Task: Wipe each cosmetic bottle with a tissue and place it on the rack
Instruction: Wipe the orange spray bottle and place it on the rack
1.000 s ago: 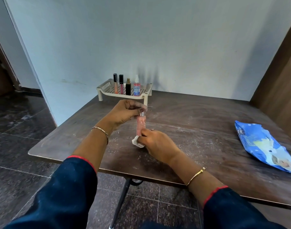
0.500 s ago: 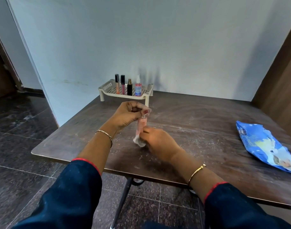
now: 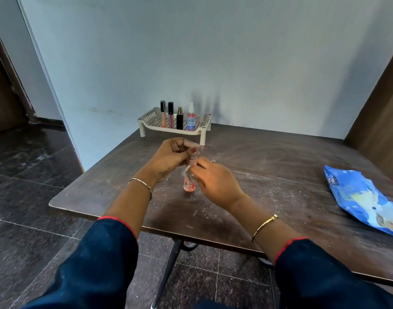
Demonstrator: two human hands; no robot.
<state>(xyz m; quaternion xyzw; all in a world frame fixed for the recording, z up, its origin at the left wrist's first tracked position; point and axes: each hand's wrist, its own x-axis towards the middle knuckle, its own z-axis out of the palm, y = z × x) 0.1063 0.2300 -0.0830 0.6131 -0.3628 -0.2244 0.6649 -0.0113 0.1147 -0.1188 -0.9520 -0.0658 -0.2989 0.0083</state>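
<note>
two dark sleeves reach in from the near edge. between them the pink bottle (image 3: 189,186) stands upright, long axis vertical, its base on or just above the worktop (image 3: 280,166); the blur does not settle which. the left hand (image 3: 173,158) is curled round the bottle's cap end from the left and holds it from above. the right hand (image 3: 216,181) is just to the bottle's right, smeared by motion, fingers bent and seemingly pinching the tissue (image 3: 187,171) against the bottle's upper body. i judge this as mid-wipe. well off to the right lies a blue wipes pack (image 3: 360,204), flat. furthest away, by the wall, the rack (image 3: 147,117) carries four bottles (image 3: 191,121) in a row, with free grid to their right. the rack lies straight ahead of the bottle, slightly left, so the left hand, already gripping the top, looks better placed to carry it there upright.
</note>
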